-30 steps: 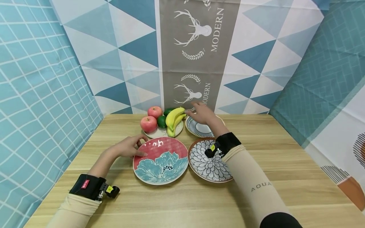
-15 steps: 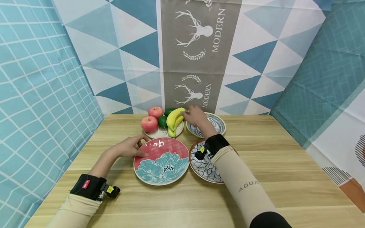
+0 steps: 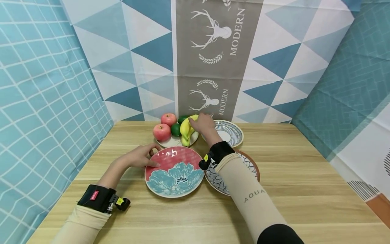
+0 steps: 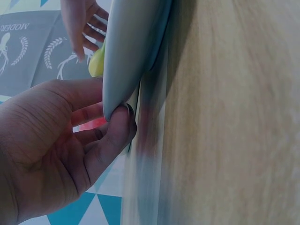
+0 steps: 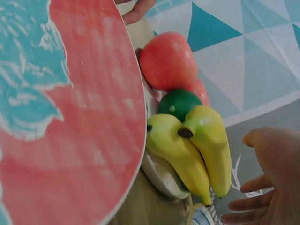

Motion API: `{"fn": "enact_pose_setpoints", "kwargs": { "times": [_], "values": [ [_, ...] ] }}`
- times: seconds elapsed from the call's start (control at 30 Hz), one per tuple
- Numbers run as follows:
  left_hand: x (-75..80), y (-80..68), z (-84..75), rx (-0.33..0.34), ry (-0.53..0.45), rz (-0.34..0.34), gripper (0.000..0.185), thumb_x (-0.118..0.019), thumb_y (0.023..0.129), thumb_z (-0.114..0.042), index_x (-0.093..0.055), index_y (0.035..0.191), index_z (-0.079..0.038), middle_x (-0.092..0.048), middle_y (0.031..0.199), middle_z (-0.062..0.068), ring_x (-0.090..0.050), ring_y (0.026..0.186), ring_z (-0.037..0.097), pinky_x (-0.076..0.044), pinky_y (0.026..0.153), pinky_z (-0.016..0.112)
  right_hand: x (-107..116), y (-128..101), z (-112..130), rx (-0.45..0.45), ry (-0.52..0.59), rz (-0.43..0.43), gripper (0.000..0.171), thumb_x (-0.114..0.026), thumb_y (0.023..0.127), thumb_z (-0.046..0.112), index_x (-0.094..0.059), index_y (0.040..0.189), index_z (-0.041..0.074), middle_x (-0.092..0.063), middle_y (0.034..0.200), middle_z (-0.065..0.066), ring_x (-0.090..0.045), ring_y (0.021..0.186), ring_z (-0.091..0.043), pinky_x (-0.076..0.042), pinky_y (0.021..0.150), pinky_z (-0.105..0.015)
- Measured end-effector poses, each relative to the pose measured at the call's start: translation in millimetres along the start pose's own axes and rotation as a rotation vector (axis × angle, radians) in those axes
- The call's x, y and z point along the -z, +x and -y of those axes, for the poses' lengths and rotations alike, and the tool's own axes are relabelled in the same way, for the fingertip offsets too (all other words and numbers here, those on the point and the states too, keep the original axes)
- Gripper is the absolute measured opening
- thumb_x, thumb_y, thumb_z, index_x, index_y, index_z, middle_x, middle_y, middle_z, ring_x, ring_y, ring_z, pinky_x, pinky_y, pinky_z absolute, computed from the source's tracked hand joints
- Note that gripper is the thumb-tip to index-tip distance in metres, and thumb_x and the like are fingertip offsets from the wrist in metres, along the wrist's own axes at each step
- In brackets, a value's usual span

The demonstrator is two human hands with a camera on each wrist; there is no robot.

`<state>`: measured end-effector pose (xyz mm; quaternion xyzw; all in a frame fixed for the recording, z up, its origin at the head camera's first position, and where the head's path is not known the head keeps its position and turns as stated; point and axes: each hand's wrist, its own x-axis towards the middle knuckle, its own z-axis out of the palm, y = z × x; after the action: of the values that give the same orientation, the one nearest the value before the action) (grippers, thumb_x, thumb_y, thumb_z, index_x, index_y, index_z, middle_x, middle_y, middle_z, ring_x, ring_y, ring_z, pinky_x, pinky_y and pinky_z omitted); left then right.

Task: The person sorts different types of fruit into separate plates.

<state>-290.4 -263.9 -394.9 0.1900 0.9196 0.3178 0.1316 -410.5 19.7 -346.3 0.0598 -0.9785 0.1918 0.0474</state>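
A red plate (image 3: 174, 171) with a blue flower lies on the wooden table (image 3: 304, 189). My left hand (image 3: 145, 156) grips its left rim, thumb on top and fingers curled along the edge. In the left wrist view the thumb (image 4: 117, 129) presses the plate's rim (image 4: 126, 61). My right hand (image 3: 201, 124) reaches over the far end of two yellow bananas (image 3: 186, 129). In the right wrist view this hand (image 5: 268, 180) is spread open just beside the bananas (image 5: 201, 143), holding nothing.
The bananas share a white plate (image 3: 170, 142) with two red apples (image 3: 161, 131) and a green lime (image 3: 175, 129). A blue striped plate (image 3: 231, 133) sits right of it. A black-and-white floral plate (image 3: 248, 166) lies partly under my right forearm. Patterned cloth walls surround the table.
My right hand has moved left from over the striped plate to the bananas. The left hand has stayed on the red plate's rim.
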Motion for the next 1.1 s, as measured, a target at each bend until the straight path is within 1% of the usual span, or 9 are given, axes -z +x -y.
{"fn": "enact_pose_setpoints", "kwargs": {
  "times": [0.17, 0.23, 0.33, 0.53, 0.67, 0.8, 1.0, 1.1],
  "values": [
    [1.7, 1.9, -2.1, -0.004, 0.013, -0.003, 0.054, -0.087, 0.09, -0.023, -0.057, 0.132, -0.009, -0.064, 0.098, 0.009, -0.061, 0.084, 0.024, -0.054, 0.072, 0.037, -2, 1, 12, -0.035, -0.038, -0.02, 0.073, -0.048, 0.104, 0.065, -0.063, 0.134, 0.0, -0.068, 0.126, -0.02, -0.066, 0.115, -0.035, -0.056, 0.091, -0.045],
    [2.2, 2.4, -2.5, -0.001, 0.016, -0.005, 0.054, -0.087, 0.09, -0.023, -0.057, 0.132, -0.008, -0.065, 0.098, 0.009, -0.061, 0.085, 0.024, -0.054, 0.073, 0.037, -3, 2, 16, -0.039, -0.044, -0.031, 0.07, -0.049, 0.104, 0.065, -0.067, 0.128, 0.002, -0.069, 0.122, -0.019, -0.068, 0.11, -0.034, -0.057, 0.087, -0.045],
    [2.5, 2.3, -3.3, 0.001, 0.016, -0.006, 0.054, -0.087, 0.089, -0.023, -0.057, 0.132, -0.008, -0.065, 0.099, 0.009, -0.061, 0.086, 0.024, -0.054, 0.073, 0.037, -4, 3, 20, -0.051, -0.038, -0.028, 0.069, -0.05, 0.104, 0.065, -0.069, 0.125, 0.002, -0.069, 0.122, -0.018, -0.068, 0.109, -0.034, -0.058, 0.084, -0.044],
    [1.4, -0.1, -4.6, -0.007, 0.006, -0.001, 0.053, -0.087, 0.09, -0.022, -0.057, 0.132, -0.007, -0.065, 0.099, 0.01, -0.061, 0.087, 0.024, -0.053, 0.074, 0.037, -10, 4, 28, -0.075, -0.031, -0.031, 0.072, -0.051, 0.102, 0.068, -0.071, 0.122, 0.002, -0.07, 0.123, -0.017, -0.068, 0.11, -0.032, -0.058, 0.082, -0.042],
    [0.7, -1.6, -4.5, -0.001, -0.005, 0.002, 0.052, -0.086, 0.091, -0.021, -0.057, 0.132, -0.007, -0.064, 0.099, 0.011, -0.061, 0.085, 0.024, -0.054, 0.072, 0.037, -15, 5, 34, -0.07, -0.051, -0.033, 0.07, -0.053, 0.101, 0.068, -0.072, 0.119, 0.003, -0.07, 0.121, -0.016, -0.068, 0.111, -0.031, -0.058, 0.086, -0.041],
    [0.4, -2.2, -4.7, 0.001, -0.004, 0.003, 0.053, -0.086, 0.091, -0.021, -0.056, 0.132, -0.006, -0.064, 0.098, 0.011, -0.062, 0.084, 0.024, -0.054, 0.071, 0.036, -16, 5, 41, -0.049, -0.081, -0.035, 0.068, -0.057, 0.099, 0.067, -0.073, 0.118, 0.003, -0.071, 0.12, -0.014, -0.068, 0.112, -0.03, -0.057, 0.09, -0.039],
    [0.3, -1.1, -4.3, -0.005, 0.007, 0.001, 0.053, -0.086, 0.091, -0.021, -0.057, 0.132, -0.006, -0.064, 0.098, 0.01, -0.062, 0.083, 0.023, -0.054, 0.071, 0.036, -18, 5, 52, -0.046, -0.163, -0.011, 0.07, -0.06, 0.098, 0.067, -0.073, 0.123, 0.003, -0.071, 0.125, -0.013, -0.066, 0.117, -0.027, -0.056, 0.092, -0.037],
    [0.9, -1.4, -3.9, 0.001, -0.003, 0.004, 0.053, -0.086, 0.091, -0.02, -0.056, 0.132, -0.006, -0.064, 0.097, 0.01, -0.063, 0.08, 0.023, -0.056, 0.07, 0.036, -20, 7, 55, -0.06, -0.175, -0.005, 0.07, -0.061, 0.098, 0.066, -0.072, 0.124, 0.003, -0.071, 0.126, -0.013, -0.066, 0.117, -0.027, -0.056, 0.092, -0.037]
  ]
}}
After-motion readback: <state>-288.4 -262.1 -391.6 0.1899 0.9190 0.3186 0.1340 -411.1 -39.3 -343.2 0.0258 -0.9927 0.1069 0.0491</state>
